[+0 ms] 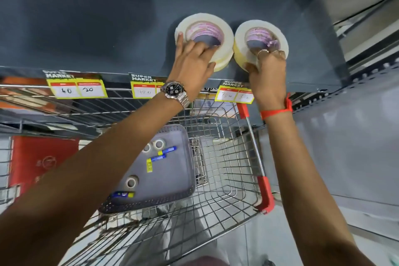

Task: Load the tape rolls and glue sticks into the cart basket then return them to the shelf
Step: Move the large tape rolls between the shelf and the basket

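I note left hand (pixel 195 56) gripping left roll (pixel 205 34), right hand (pixel 267 65) gripping right roll (pixel 260 39); both flat on shelf (pixel 108 28), holes up, side by side. Fingers hook cores, thumbs on near rims. Small rolls, glue sticks (pixel 160 156) lie in tray (pixel 185 179) below.

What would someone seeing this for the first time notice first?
Two big cream-white tape rolls sit side by side on the dark grey metal shelf, the left hand gripping one and the right hand the other. Below, a grey plastic tray in the wire shopping cart holds small tape rolls and blue-and-yellow glue sticks.
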Demonstrator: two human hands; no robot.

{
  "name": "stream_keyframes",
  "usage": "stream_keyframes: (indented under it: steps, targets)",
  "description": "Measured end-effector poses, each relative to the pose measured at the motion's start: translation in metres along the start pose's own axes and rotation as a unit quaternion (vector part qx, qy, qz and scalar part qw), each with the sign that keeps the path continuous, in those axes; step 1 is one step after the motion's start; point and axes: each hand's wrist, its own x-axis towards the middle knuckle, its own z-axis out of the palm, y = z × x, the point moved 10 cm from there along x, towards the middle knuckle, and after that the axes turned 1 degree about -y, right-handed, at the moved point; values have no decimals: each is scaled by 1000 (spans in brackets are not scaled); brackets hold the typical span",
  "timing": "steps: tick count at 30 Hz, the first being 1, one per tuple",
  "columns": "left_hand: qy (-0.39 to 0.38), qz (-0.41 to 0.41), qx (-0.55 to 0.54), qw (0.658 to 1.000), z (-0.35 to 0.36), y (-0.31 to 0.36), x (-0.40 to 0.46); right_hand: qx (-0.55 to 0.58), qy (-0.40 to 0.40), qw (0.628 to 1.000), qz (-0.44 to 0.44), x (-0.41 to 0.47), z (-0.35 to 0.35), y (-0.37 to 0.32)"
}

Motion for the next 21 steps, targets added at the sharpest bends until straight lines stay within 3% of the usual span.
stream_keyframes:
  steps: [10,13,17,19,21]
  targets:
    - [-34,-16,-2,999,10,3,3,-9,1,1000,18,-1,3,3]
    - [-20,-12,-3,1000,5,4,-1,41,35,998,22,-10,-1,-3]
    - [121,-94,6,988,-28,-40,-42,130,161,972,-111,-62,-19,-45]
    - [204,-151,-18,967,-39,-84,-84,153,115,961,-201,-96,0,-67]
    - [209,-177,-33,961,-26,-119,-135,161,14,953,-256,-128,43,-80]
